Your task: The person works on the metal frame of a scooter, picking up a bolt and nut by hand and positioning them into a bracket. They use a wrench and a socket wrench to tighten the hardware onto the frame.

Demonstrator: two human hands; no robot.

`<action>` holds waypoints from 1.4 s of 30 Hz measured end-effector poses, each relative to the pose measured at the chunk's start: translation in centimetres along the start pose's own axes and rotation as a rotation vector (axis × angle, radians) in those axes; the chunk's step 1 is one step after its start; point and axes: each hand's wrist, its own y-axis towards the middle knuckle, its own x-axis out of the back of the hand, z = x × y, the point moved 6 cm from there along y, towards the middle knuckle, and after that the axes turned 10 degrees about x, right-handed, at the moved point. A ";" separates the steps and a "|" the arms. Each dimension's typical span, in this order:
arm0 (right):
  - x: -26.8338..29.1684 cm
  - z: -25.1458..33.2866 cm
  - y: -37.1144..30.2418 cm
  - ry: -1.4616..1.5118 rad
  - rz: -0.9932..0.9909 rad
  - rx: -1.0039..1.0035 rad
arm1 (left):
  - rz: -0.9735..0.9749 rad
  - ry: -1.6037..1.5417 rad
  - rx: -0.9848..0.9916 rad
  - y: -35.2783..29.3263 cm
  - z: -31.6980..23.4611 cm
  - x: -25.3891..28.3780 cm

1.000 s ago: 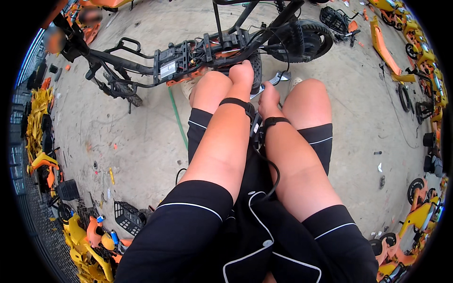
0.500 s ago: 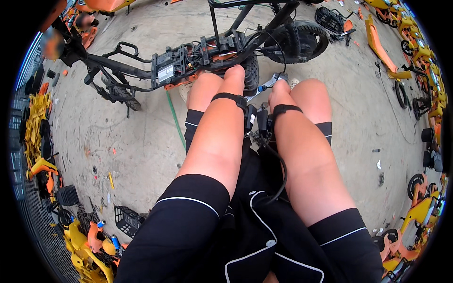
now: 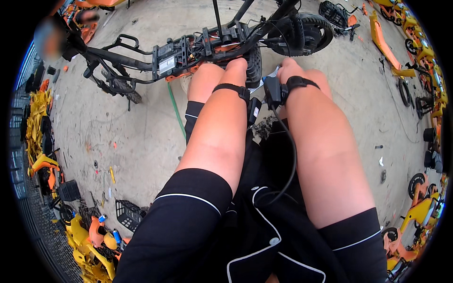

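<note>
Toward the far edge of the gritty concrete floor (image 3: 141, 151) stands a bare-framed bike (image 3: 203, 51) of black metal tubes. The left hand (image 3: 237, 64) is at its near side, beside a ribbed tyre (image 3: 255, 66); the right hand (image 3: 287, 66) is near a shiny flat strip (image 3: 271, 74). I can't tell whether either hand's fingers are gripping.

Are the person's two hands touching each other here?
Apart. The head view shows a black tire and a strip of floor between the left hand and the right hand.
</note>
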 end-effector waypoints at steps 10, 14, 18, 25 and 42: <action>-1.8 4.1 -4.2 0.993 0.019 -0.559 | -0.058 0.850 -0.502 -6.6 0.1 -2.5; -3.8 5.6 -2.3 1.005 0.072 -0.630 | 0.002 0.931 -0.810 -3.6 0.0 -3.8; -6.6 4.0 1.1 0.874 0.134 -0.605 | 0.018 0.817 -0.890 -3.3 0.1 -3.8; -7.5 4.3 4.0 0.768 0.196 -0.513 | 0.036 0.546 -0.840 -2.2 0.0 -4.4; -6.0 4.6 1.6 0.374 0.472 -0.261 | 0.005 1.210 -0.825 -5.8 2.6 -6.6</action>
